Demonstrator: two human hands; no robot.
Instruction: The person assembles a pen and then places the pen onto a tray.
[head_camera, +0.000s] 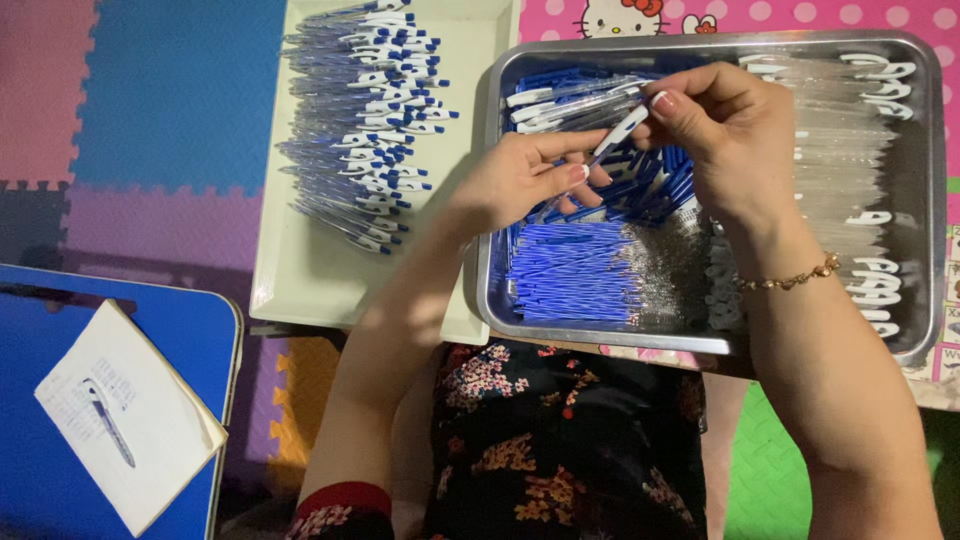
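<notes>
My left hand (520, 180) and my right hand (725, 130) meet over a metal tray (925, 200), both pinching one white and blue pen (618, 134) between their fingertips. Inside the tray lie blue pen refills (575, 272), small blue parts (650, 185), clear pen barrels with white clips (845, 130) and a few assembled pens (565, 100). To the left, a cream tray (300, 270) carries a long pile of finished blue and white pens (365, 120).
A blue folding table (30, 470) at lower left bears a white notebook (150, 420) with a pen (108, 422) lying on it. Coloured foam floor mats (170, 100) surround the trays. My floral-clothed lap (560, 450) is below the metal tray.
</notes>
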